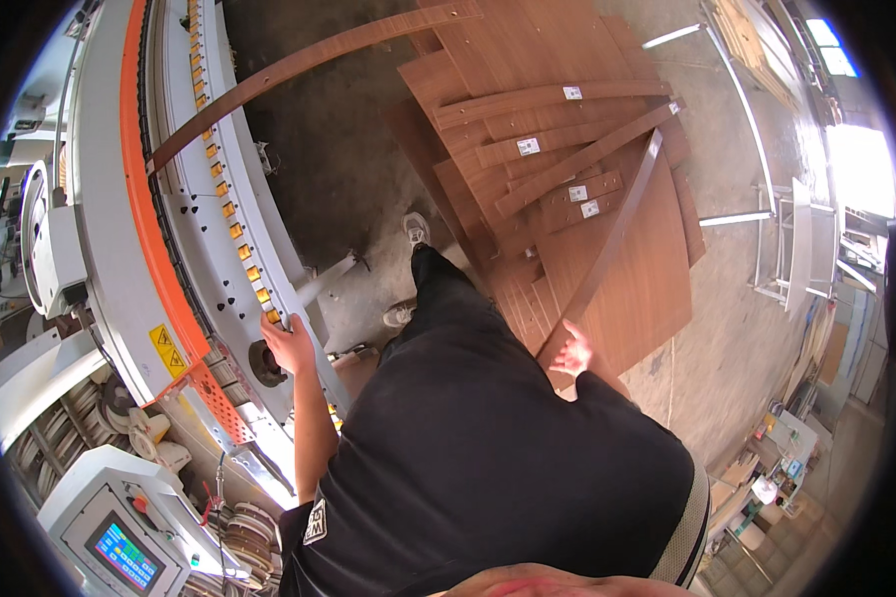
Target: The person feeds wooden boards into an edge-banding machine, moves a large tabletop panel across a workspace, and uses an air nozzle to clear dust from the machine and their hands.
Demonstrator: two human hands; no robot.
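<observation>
My left hand (290, 346) rests on the edge of a long white and orange machine, beside its row of yellow rollers (237, 231). Its fingers are loosely apart, with nothing visible in them. My right hand (573, 352) is at the near end of a long narrow brown wooden strip (607, 244). The fingers seem to grip that end, though the grasp is partly hidden. The strip slants away over a stack of brown wood-grain panels (637, 289). Another long brown strip (309, 62) reaches from the machine across to the panels.
Several labelled strips (567, 169) lie loose on the panels. A control box (124, 542) with a lit screen stands at the lower left, near coils (249, 532). White metal frames (791, 249) and a cluttered bench (782, 453) are at the right. My shoes (415, 229) are on concrete.
</observation>
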